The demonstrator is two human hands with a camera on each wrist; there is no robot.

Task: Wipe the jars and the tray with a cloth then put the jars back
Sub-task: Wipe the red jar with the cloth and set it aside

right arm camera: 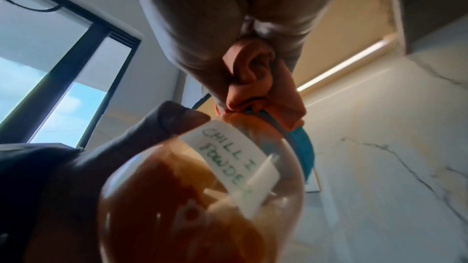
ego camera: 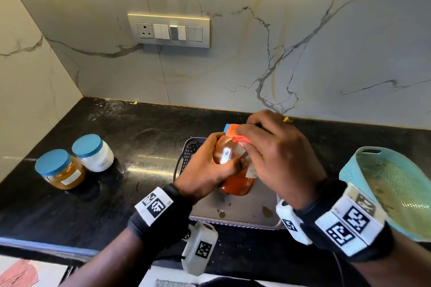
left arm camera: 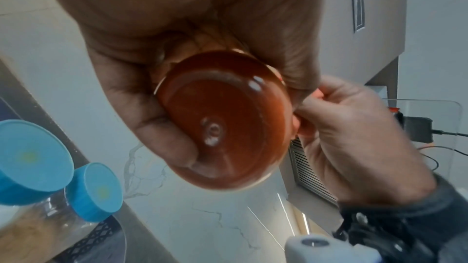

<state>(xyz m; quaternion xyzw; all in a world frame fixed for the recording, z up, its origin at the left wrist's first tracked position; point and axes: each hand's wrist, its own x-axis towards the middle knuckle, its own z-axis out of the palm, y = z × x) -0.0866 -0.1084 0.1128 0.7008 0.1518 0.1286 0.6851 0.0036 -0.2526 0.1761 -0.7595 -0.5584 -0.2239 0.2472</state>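
Note:
My left hand [ego camera: 211, 165] grips a clear jar of red chilli powder [ego camera: 235, 182], tilted above the grey tray [ego camera: 247, 214]. The jar's round base [left arm camera: 222, 119] faces the left wrist view; its label [right arm camera: 233, 159] shows in the right wrist view. My right hand [ego camera: 268, 147] holds an orange cloth [ego camera: 240, 135] bunched against the jar's blue lid [ego camera: 227, 127] and shoulder. The cloth [right arm camera: 253, 75] is crumpled in my right fingers. Two more blue-lidded jars stand on the counter to the left: one with yellow-brown contents [ego camera: 60, 170], one with white contents [ego camera: 94, 152].
A black stone counter [ego camera: 140, 147] runs under a marble wall with a switch plate [ego camera: 169, 30]. A light-blue plastic colander [ego camera: 394, 191] leans at the right, close to my right wrist. The tray has a perforated dark end wall [ego camera: 190, 151] and a few spots on its floor.

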